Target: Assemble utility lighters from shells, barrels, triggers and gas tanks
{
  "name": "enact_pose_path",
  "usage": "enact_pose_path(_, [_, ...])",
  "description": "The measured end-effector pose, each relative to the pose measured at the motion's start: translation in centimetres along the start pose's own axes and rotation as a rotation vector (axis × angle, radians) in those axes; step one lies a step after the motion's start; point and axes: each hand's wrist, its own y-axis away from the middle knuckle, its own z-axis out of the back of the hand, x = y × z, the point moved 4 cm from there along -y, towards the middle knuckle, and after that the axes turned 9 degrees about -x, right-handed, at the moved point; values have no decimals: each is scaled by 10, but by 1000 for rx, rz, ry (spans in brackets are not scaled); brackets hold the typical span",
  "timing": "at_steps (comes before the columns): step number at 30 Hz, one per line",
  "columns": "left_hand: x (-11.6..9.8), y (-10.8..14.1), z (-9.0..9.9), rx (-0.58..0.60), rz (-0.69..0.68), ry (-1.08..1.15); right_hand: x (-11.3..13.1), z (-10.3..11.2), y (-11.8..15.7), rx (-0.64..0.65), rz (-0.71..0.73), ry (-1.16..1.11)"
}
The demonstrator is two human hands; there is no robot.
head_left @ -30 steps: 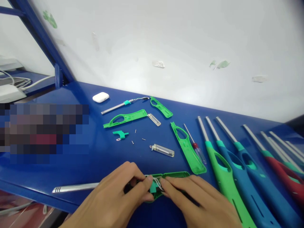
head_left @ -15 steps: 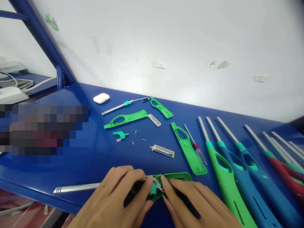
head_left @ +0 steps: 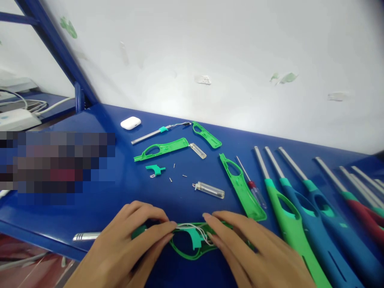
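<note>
A green lighter shell half (head_left: 183,256) lies at the near edge of the view, with a teal trigger (head_left: 196,239) and white wires (head_left: 201,231) in it. My left hand (head_left: 129,240) is closed, its thumb and index finger pinching the shell's neck where the wires run. A metal lighter tube (head_left: 86,236) sticks out to the left from under that hand. On the other end, my right hand (head_left: 249,248) grips the shell, its thumb beside the wires and index finger at the far rim. My palms and fingers hide both ends of the shell.
Beyond my hands lie a clear fuel tank (head_left: 210,190), several small screws (head_left: 184,176), a loose trigger (head_left: 156,170) and another shell half (head_left: 243,188). A screwdriver (head_left: 253,188) and several whole lighters (head_left: 282,208) lie right. A white case (head_left: 131,123) sits at the back.
My left hand has moved left, off the trigger to the shell's neck, so the trigger and finger loop show more. My right fingers have spread a little around the shell.
</note>
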Motion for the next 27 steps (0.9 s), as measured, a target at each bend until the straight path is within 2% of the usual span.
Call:
enact_pose_path(4, [-1, -5, -1, 8, 0, 35, 0, -1, -20, -40, -36, -53])
enact_pose_path(8, [0, -7, 0, -1, -8, 54, 0, -1, -26, -51, -63, -145])
enact_pose_path(11, [-1, -9, -1, 25, -5, 54, 0, -2, -25, -79, -68, -134])
enact_pose_path(19, [-1, -7, -3, -13, 60, 67, 2, -2, -20, -111, -84, -133])
enact_pose_path(24, [-2, -3, -4, -54, 2, 52, -1, -6, -8, -48, -87, -165])
enact_pose_path(27, [-4, -10, 0, -108, 35, 49, -4, -9, -1, 10, -92, -187])
